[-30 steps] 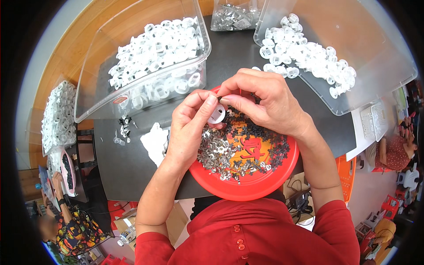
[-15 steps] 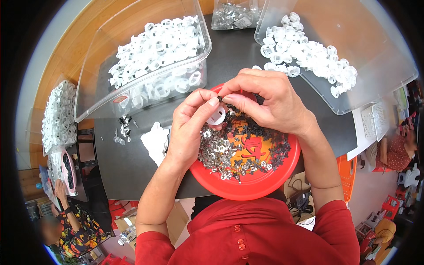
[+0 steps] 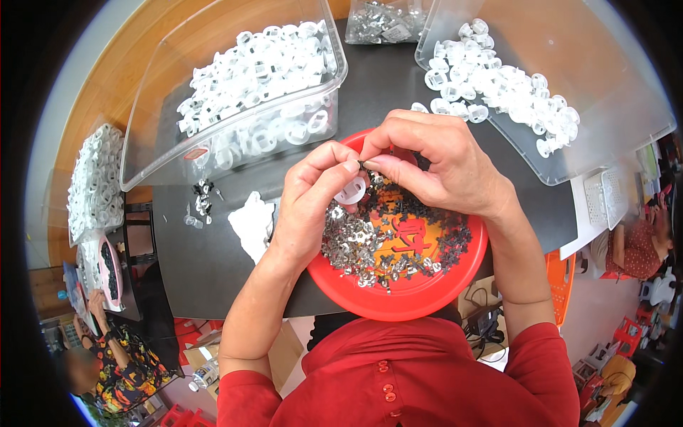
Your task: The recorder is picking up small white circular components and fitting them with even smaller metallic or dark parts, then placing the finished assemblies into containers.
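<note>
My left hand [image 3: 309, 203] holds a small white plastic ring [image 3: 351, 191] over the red round tray [image 3: 398, 302]. My right hand [image 3: 434, 164] pinches a tiny dark metal piece against the ring, fingertips of both hands meeting above it. In the tray lie several small silvery metal clips [image 3: 356, 245] on the left and dark small parts [image 3: 445, 245] on the right. Both forearms wear red sleeves and come in from below.
A clear bin of white plastic rings [image 3: 256, 78] stands at back left, another clear bin of white rings [image 3: 498, 82] at back right, a small container of metal parts [image 3: 384, 18] between them. White scraps [image 3: 252, 224] lie on the dark table [image 3: 206, 270]. Other people sit at left and right.
The hands have stayed over the tray, fingers shifting slightly around the white ring; the ring sits a little lower between the fingertips.
</note>
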Demonstrator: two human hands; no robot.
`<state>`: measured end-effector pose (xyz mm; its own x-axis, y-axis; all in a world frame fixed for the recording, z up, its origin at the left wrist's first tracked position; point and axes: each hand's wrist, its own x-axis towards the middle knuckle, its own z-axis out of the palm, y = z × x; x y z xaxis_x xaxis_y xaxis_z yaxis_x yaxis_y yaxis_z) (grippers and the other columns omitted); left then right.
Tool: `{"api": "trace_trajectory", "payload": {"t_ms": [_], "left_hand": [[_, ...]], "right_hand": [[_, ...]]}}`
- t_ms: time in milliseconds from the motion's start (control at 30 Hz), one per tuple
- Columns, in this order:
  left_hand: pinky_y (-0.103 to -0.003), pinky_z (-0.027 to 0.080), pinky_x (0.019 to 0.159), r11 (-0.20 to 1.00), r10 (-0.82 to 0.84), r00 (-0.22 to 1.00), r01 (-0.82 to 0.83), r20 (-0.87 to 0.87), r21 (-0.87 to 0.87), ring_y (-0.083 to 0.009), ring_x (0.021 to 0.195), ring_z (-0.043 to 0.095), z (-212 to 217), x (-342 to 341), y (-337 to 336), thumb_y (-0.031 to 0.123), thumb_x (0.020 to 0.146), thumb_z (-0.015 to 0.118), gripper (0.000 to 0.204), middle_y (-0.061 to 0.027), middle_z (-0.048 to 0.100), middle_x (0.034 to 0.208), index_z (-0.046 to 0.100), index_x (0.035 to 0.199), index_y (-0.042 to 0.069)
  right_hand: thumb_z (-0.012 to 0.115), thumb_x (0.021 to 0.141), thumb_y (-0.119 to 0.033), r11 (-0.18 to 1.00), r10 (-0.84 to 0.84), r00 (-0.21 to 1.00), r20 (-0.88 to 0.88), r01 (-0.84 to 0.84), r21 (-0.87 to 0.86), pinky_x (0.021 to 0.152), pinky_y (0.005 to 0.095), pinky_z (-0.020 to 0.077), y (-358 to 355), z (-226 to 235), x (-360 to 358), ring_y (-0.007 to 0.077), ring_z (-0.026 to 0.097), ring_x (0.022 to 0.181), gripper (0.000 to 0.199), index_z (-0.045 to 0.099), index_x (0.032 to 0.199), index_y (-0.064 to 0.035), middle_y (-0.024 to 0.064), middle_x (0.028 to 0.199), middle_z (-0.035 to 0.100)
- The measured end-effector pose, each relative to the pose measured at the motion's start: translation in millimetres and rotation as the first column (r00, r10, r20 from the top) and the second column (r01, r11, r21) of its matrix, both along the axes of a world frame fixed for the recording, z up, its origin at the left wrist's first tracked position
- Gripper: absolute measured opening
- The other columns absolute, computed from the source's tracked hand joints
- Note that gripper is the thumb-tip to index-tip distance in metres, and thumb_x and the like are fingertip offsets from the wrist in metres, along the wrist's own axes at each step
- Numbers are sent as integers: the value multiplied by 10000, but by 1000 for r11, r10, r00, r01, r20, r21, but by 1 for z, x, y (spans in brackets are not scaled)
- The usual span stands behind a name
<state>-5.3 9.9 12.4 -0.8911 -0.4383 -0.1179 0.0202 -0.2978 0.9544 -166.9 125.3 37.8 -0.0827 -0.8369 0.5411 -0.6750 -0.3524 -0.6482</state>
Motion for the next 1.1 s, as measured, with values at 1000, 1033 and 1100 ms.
{"api": "trace_trajectory", "payload": {"t_ms": [1000,1033,1100], "left_hand": [[-323,464,946,994,67,988,-54,-138,94,-148,1084,571,1,-6,3,103,907,596,392,-85,574,1192,495,1272,1],[-323,464,948,994,71,988,-58,-134,98,-149,1082,572,2,-6,3,99,906,600,386,-85,573,1191,498,1264,0],[-323,464,950,993,73,989,-61,-129,101,-150,1081,573,2,-6,3,96,904,604,379,-85,573,1191,501,1256,-1]], "right_hand": [[653,796,-109,975,-216,975,44,213,71,582,363,480,-2,-5,7,261,612,625,115,580,820,-24,105,708,602],[655,794,-110,978,-206,978,37,204,48,576,361,477,-3,-6,8,258,613,623,116,578,816,-25,102,708,602],[656,792,-110,980,-197,980,29,196,24,570,359,474,-3,-6,8,255,613,621,117,576,813,-27,99,709,603]]}}
